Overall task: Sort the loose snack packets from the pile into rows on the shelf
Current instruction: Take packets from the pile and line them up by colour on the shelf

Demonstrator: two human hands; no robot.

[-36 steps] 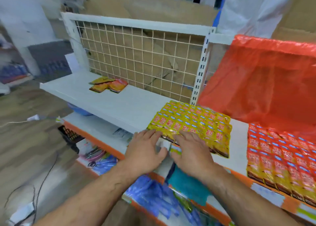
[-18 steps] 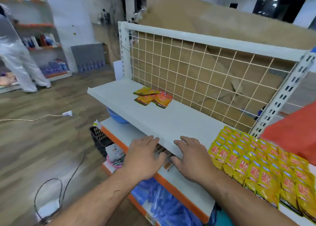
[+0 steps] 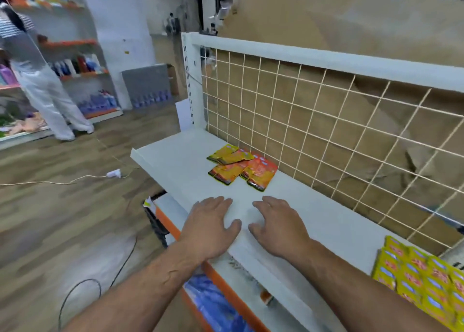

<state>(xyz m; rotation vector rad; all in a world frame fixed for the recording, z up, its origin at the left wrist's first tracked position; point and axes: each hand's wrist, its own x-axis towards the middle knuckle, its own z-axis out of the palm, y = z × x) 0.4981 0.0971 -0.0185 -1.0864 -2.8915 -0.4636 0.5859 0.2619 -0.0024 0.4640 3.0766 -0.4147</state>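
Left grip (image 3: 211, 228): palm down, fingers straight and slightly spread, nothing held. Right grip (image 3: 278, 227): just beside it, same pose, likewise empty (contact with the surface beneath not clear). Under both: white shelf (image 3: 326, 221), front part. Straight ahead of the grips, apart from the fingertips: loose snack packets (image 3: 241, 167), a small overlapping pile of yellow and orange, lying near the wire grid back (image 3: 326, 135). Well to the right of the right grip: yellow packet rows (image 3: 421, 281), neatly ranked. Below the wrists: orange-edged lower shelf (image 3: 223, 279), blue packs (image 3: 213, 304) under it. Far left of the left grip: person in white trousers (image 3: 47, 93), floor cable (image 3: 75, 181).
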